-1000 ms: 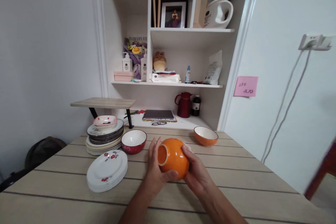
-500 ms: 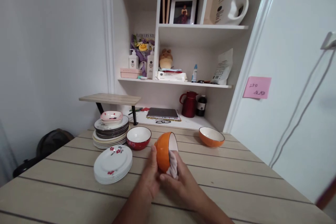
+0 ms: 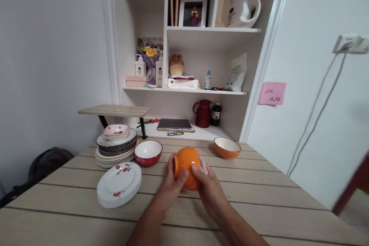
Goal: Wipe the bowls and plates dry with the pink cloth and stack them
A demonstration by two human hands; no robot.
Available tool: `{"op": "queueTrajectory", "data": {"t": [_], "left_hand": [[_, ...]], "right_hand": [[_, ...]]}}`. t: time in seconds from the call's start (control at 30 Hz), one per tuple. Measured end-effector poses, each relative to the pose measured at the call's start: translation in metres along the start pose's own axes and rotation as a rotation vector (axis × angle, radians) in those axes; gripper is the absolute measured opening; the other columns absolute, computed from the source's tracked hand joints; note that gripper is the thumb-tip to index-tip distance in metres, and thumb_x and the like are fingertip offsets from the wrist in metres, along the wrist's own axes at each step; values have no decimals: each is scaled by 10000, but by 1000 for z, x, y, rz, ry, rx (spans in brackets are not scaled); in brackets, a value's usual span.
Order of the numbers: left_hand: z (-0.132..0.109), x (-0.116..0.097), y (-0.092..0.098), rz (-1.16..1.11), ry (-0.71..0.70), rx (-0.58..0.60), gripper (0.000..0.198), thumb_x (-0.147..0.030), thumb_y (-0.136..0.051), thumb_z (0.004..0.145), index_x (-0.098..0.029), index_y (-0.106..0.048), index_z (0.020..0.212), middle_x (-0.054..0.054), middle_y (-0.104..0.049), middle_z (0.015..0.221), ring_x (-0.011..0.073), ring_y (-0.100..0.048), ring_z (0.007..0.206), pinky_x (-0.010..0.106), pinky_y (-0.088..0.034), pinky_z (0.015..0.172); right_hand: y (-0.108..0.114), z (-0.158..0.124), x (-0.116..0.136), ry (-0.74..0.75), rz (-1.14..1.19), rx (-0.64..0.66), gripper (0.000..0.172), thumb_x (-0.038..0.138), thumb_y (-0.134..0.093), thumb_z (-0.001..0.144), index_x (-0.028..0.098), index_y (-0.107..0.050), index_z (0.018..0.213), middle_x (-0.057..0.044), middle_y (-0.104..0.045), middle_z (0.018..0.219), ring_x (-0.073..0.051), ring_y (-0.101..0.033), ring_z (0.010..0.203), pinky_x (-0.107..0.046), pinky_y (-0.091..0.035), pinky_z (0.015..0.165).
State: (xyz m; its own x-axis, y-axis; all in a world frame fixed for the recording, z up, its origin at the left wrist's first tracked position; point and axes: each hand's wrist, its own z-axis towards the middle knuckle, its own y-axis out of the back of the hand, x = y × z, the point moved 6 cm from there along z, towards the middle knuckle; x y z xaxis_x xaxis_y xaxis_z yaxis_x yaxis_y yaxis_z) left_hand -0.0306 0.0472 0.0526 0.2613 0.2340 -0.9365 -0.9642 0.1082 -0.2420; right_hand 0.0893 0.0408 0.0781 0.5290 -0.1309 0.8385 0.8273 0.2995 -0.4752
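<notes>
Both hands grip an orange bowl (image 3: 188, 163) above the wooden table, its outside and base turned toward me. My left hand (image 3: 172, 184) is wrapped round its left side at the foot ring, thumb on the outer wall. On the right, my right hand (image 3: 210, 184) clasps the rim side with its thumb on the orange surface. A bit of pale cloth (image 3: 203, 166) shows between the right fingers and the bowl; the rest is hidden. Left of the hands sit a red bowl (image 3: 148, 153) with a white inside and a stack of flowered white plates (image 3: 119, 185).
A second orange bowl (image 3: 227, 148) stands at the back right. Behind the white plates rises a taller plate stack (image 3: 117, 148) topped by a pink dish (image 3: 117, 130), next to a small raised shelf (image 3: 114, 110). A red jug (image 3: 203, 113) and a laptop (image 3: 174, 123) are at the back.
The orange bowl has been turned so its outside and base face me and its inside is out of sight. The cloth is now mostly hidden behind it. The view has swung slightly right.
</notes>
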Motion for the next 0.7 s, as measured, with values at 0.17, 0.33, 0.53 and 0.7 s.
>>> {"op": "queueTrajectory", "data": {"t": [0.17,0.33,0.53,0.7], "left_hand": [[2,-5,6,542,-292,-129,987,-639,-747,657,-233,-366,1471,171,-212,1596,369,-167,1489,555,-143,1198],[0,-14,-1,360,-346,-87,1051,-671,-777,590,-240,-373,1459,173,-328,1550,409,-339,1411,545,-285,1152],[-7,-12,-12,-220,-67,-74,853,-662,-716,704,-228,-471,1396,126,-545,1431,324,-522,1301,416,-423,1089],[-11,16,-9,-554,400,-77,756,-771,-528,782,-138,-656,1175,146,-736,1129,310,-638,1158,401,-491,1008]], "right_hand": [[10,5,-1,-160,257,-77,325,310,-801,743,215,-642,1010,-27,-707,1023,-210,-668,919,-332,-539,849],[-1,-1,8,-157,235,41,406,351,-772,778,206,-617,1123,-63,-702,1084,-239,-663,982,-379,-528,895],[-21,-13,13,34,-136,215,461,366,-724,820,234,-573,1235,-67,-663,1146,-258,-606,1054,-393,-489,926],[-28,-16,7,287,-724,407,541,203,-727,782,277,-589,1300,-76,-636,1238,-300,-554,1127,-461,-408,1016]]}}
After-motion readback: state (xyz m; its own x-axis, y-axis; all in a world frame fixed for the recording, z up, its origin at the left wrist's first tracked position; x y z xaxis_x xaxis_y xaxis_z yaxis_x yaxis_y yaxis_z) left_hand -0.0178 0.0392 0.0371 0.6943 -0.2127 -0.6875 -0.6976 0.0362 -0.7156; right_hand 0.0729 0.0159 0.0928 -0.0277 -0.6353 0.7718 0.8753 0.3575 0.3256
